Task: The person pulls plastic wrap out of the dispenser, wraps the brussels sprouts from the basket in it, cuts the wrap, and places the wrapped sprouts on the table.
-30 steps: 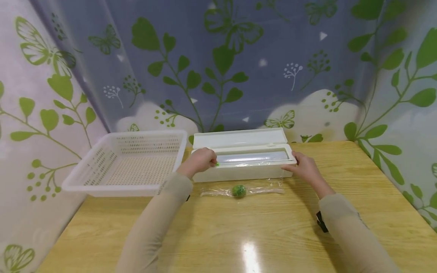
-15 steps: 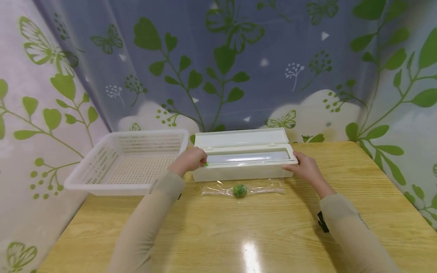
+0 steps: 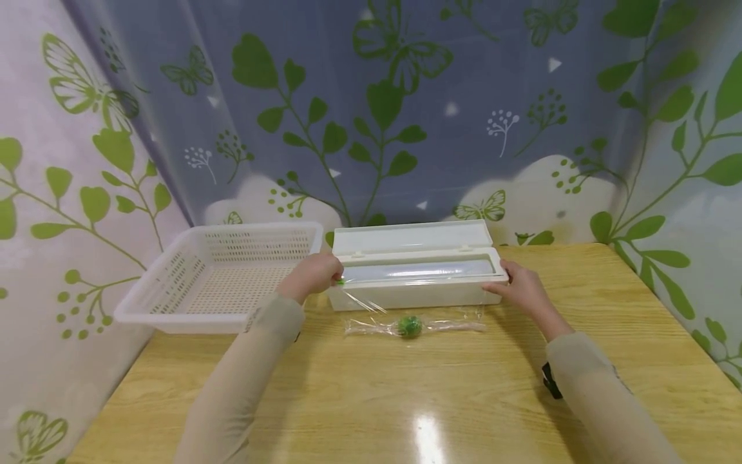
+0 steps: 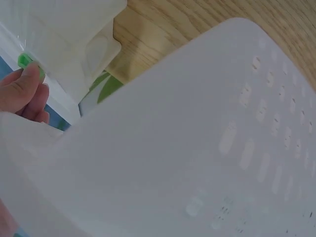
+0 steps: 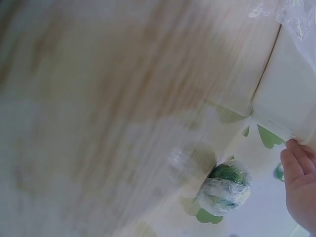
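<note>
A long white cling film box point(image 3: 417, 296) stands at the back of the table, its lid point(image 3: 411, 237) raised. Inside lies a shiny roll point(image 3: 417, 269). My left hand point(image 3: 315, 274) pinches a small green slide cutter point(image 4: 25, 60) at the box's left end. My right hand point(image 3: 524, 290) grips the right end, thumb on the front face. Clear film hangs over the front. Before the box lies a round green vegetable point(image 3: 409, 327) in film with twisted ends; its kind is unclear. The right wrist view shows a film-wrapped green thing point(image 5: 226, 186); whether it is the same one I cannot tell.
A white perforated plastic basket point(image 3: 174, 317) stands left of the box, with my left forearm crossing its front right corner. Behind the wooden table point(image 3: 359, 399) hangs a leaf-patterned curtain point(image 3: 406, 129).
My left hand has slid left with the slide cutter along the box's front edge to its left end. Film at the left now hangs loose in folds. My right hand keeps its grip.
</note>
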`<action>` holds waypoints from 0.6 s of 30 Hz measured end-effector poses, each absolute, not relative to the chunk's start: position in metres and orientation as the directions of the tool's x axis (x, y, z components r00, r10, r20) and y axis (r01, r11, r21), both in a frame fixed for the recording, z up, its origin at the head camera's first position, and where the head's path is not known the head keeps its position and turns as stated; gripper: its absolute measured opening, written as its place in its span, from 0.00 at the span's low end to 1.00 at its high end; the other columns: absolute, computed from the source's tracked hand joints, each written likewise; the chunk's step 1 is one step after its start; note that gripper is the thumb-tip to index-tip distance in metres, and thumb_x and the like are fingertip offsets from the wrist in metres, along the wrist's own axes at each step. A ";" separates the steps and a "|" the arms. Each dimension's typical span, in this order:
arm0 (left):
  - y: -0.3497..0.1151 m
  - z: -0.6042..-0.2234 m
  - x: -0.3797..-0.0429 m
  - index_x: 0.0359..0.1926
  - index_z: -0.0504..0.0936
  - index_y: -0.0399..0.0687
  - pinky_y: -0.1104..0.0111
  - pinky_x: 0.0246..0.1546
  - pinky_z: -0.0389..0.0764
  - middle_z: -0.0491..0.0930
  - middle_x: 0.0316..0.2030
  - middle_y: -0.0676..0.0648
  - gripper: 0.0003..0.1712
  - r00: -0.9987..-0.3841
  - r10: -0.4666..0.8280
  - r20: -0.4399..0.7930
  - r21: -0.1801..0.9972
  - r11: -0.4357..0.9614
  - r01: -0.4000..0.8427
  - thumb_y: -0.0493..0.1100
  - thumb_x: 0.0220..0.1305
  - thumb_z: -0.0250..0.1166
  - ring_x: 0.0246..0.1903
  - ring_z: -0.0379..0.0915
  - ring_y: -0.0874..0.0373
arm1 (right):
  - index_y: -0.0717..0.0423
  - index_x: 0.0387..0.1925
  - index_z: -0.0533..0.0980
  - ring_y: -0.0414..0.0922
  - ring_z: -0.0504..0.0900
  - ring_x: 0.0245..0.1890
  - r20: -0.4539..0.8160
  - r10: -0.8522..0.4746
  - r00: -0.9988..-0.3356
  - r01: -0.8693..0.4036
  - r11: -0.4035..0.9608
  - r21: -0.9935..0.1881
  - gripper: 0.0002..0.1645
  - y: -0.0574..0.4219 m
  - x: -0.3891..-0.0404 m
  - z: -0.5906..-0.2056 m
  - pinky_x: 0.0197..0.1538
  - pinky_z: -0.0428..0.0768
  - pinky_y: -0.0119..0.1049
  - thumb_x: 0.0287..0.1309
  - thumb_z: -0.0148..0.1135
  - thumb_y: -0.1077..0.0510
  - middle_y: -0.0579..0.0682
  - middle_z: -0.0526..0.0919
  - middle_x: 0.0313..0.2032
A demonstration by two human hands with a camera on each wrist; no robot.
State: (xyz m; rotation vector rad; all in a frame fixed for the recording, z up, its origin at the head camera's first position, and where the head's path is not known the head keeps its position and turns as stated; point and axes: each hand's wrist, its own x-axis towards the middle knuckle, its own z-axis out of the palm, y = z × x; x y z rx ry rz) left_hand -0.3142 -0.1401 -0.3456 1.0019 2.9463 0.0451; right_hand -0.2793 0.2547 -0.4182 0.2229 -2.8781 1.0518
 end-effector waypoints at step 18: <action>-0.145 -0.348 -0.313 0.12 0.60 0.50 0.72 0.20 0.62 0.63 0.15 0.53 0.19 -0.804 0.595 -0.021 -0.051 0.802 0.595 0.28 0.45 0.58 0.18 0.57 0.61 | 0.70 0.58 0.60 0.65 0.61 0.54 0.217 -0.173 -0.961 -0.261 0.830 -0.493 0.41 0.248 -0.275 -0.411 0.53 0.61 0.57 0.50 0.62 0.49 0.70 0.62 0.56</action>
